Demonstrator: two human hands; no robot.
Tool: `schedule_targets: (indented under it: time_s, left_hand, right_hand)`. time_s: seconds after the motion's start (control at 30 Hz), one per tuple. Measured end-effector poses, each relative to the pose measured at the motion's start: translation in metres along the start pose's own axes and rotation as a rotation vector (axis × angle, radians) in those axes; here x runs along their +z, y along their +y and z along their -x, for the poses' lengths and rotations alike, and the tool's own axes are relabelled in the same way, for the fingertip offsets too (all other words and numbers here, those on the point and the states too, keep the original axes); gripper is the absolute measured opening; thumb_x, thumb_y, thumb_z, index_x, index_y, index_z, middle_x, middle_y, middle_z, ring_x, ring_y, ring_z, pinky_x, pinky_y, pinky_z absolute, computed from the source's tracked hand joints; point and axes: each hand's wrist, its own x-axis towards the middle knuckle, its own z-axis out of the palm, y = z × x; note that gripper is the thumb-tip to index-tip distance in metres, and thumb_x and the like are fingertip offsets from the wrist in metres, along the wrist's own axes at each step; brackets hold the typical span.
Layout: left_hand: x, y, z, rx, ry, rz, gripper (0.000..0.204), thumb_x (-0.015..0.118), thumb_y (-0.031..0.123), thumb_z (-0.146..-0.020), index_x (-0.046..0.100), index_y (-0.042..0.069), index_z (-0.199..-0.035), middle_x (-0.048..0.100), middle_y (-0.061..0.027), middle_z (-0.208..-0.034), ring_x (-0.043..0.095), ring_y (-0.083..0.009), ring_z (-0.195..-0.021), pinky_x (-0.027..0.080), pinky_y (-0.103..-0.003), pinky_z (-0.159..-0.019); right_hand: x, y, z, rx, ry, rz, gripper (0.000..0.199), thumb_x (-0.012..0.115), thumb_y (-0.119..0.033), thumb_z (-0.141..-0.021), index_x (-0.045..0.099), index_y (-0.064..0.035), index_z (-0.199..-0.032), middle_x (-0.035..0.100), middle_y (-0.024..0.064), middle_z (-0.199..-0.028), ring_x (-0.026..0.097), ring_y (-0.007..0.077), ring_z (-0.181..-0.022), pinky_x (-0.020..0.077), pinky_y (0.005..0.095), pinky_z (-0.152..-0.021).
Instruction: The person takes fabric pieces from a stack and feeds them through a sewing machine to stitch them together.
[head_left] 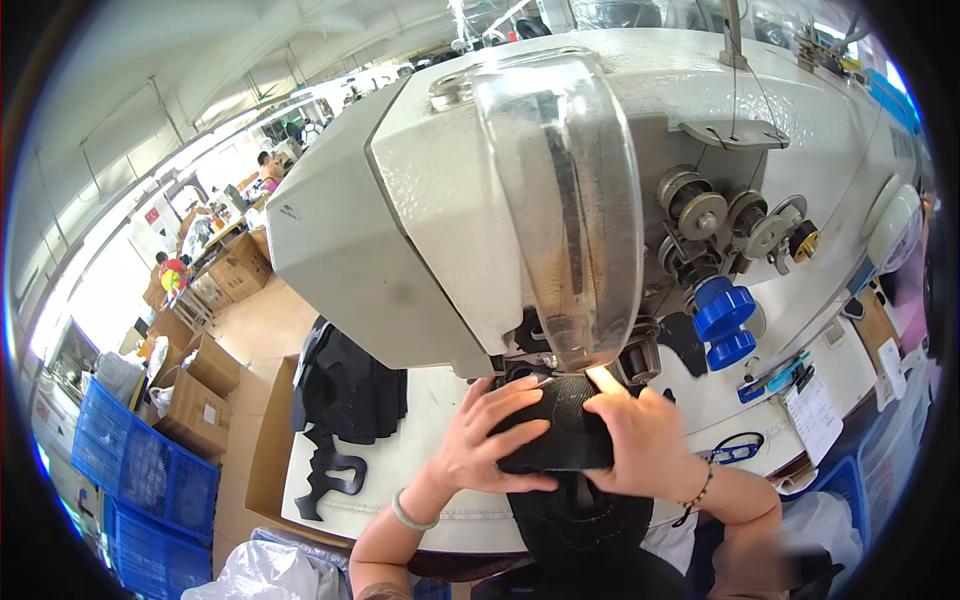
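Under the head of a large white sewing machine (440,190), I hold a black textile piece (565,410) with a ribbed patch on top. My left hand (495,435) grips its left side, fingers spread over the top and thumb low at the near edge. On the right side, my right hand (645,435) pinches it, thumb and fingertips close to the brightly lit needle area. The needle itself is hidden behind the clear guard (570,200) and my fingers. A broader black part (580,520) hangs below my hands toward my body.
Stacked black pieces (350,385) and a black cut-out shape (330,475) lie left on the white table. Blue-handled scissors (738,447), a paper sheet (812,420) and blue tension knobs (724,320) are right. Blue crates (145,450) and cardboard boxes (195,400) stand far left.
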Motion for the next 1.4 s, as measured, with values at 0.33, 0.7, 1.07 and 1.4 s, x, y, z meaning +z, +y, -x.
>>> schedule_targets:
  time_s: [0.33,0.7,1.07,1.4]
  left_hand:
    - [0.011,0.016,-0.021,-0.125,-0.106,-0.378,0.058,0.075,0.008,-0.051,0.062,0.005,-0.107,0.058,-0.0122,-0.111,0.058,-0.0299,-0.103,0.047,-0.042,-0.087]
    - [0.013,0.013,-0.012,-0.068,-0.108,-0.484,0.048,0.071,0.009,-0.059,0.064,0.006,-0.107,0.059,-0.0088,-0.108,0.058,-0.0232,-0.096,0.047,-0.034,-0.085]
    - [0.024,0.019,-0.019,0.08,-0.05,-0.578,0.028,0.062,0.004,-0.07,0.067,0.002,-0.098,0.063,-0.0049,-0.096,0.059,-0.0179,-0.093,0.052,-0.03,-0.087]
    - [0.025,0.01,-0.014,0.107,-0.022,-0.558,0.016,0.067,0.002,-0.067,0.065,0.003,-0.082,0.062,-0.0051,-0.092,0.06,-0.0187,-0.091,0.054,-0.029,-0.082]
  right_hand:
    - [0.014,0.057,-0.003,-0.073,0.179,0.046,0.05,0.063,-0.005,-0.053,0.063,-0.0153,-0.102,0.06,0.0051,-0.096,0.056,0.0268,-0.09,0.0435,0.0391,-0.073]
    - [0.024,0.076,0.019,0.043,0.027,-0.098,0.031,0.059,0.004,-0.067,0.066,-0.0038,-0.096,0.06,0.0108,-0.103,0.057,0.0305,-0.096,0.0445,0.0401,-0.084]
    - [0.027,0.091,0.024,-0.031,0.077,-0.137,0.027,0.065,-0.002,-0.074,0.062,-0.0015,-0.101,0.062,0.009,-0.098,0.059,0.0246,-0.093,0.0443,0.0354,-0.084]
    - [0.026,0.103,0.024,-0.009,-0.041,-0.337,0.025,0.072,-0.011,-0.065,0.063,-0.007,-0.088,0.065,0.0093,-0.087,0.061,0.0264,-0.083,0.0477,0.0327,-0.073]
